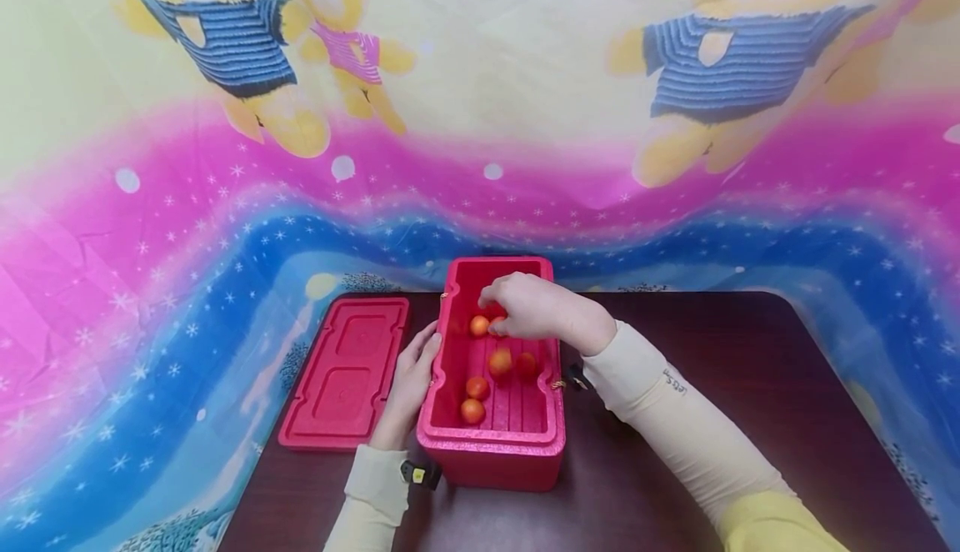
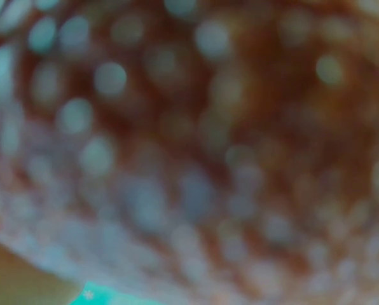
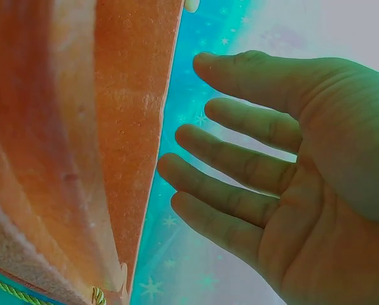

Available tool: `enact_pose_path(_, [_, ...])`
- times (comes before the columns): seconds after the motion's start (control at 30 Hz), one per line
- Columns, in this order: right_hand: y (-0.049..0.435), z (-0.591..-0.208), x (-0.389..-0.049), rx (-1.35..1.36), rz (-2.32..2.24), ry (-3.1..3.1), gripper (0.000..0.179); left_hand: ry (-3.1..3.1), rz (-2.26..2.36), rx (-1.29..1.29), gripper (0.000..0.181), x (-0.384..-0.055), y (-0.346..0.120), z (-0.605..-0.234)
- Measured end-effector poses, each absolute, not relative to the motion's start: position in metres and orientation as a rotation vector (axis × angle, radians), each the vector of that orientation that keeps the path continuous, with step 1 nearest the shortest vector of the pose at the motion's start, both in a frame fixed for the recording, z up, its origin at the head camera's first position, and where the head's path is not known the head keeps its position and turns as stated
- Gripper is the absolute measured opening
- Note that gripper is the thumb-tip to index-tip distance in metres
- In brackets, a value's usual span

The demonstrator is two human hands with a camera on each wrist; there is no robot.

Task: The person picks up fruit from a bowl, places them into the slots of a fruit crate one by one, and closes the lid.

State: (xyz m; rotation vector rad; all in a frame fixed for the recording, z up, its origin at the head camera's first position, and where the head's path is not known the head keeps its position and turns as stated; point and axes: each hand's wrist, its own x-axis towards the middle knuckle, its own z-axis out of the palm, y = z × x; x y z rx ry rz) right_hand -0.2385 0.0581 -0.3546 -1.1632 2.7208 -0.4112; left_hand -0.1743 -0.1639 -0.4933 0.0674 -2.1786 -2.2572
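A deep red foam box (image 1: 491,444) stands lidless on the table. Inside, several small round orange fruits that look like tangerines (image 1: 472,411) lie on its ribbed floor. My left hand (image 1: 408,385) rests along the box's left outer wall, fingers fairly straight. Only the wall's blurred, speckled surface (image 2: 189,146) fills the left wrist view. Over the far half of the box reaches my right hand (image 1: 528,306), just above two fruits. In the right wrist view that hand (image 3: 272,159) has its fingers spread and relaxed, holding nothing, beside the box wall (image 3: 132,95).
The red lid (image 1: 348,368) lies flat on the dark table (image 1: 697,402), left of the box. Twisted cord (image 1: 557,384) shows at the box's sides. Behind the table hangs a colourful cloth (image 1: 525,143) printed with bears.
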Motion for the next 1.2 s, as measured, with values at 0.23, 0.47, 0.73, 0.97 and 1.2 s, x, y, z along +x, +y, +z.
enact_pose_path(0.23, [0.06, -0.356, -0.238, -1.154, -0.419, 2.722, 0.049, -2.217, -2.151, 0.07, 0.054, -0.175, -0.164, -0.494])
enact_pose_path(0.47, [0.064, -0.358, -0.238, -1.138, -0.429, 2.727, 0.049, -2.218, -2.163, 0.081, 0.055, -0.175, -0.165, -0.494])
enact_pose_path(0.73, [0.079, -0.353, -0.231, -1.135, -0.485, 2.751, 0.048, -2.222, -2.168, 0.081, 0.055, -0.176, -0.166, -0.494])
enact_pose_path(0.97, [0.111, -0.358, -0.228, -1.115, -0.579, 2.857, 0.044, -2.232, -2.149, 0.082, 0.056, -0.176, -0.166, -0.493])
enact_pose_path(1.2, [0.154, -0.367, -0.222, -1.102, -0.69, 2.993, 0.038, -2.234, -2.151, 0.09, 0.055, -0.177, -0.165, -0.494])
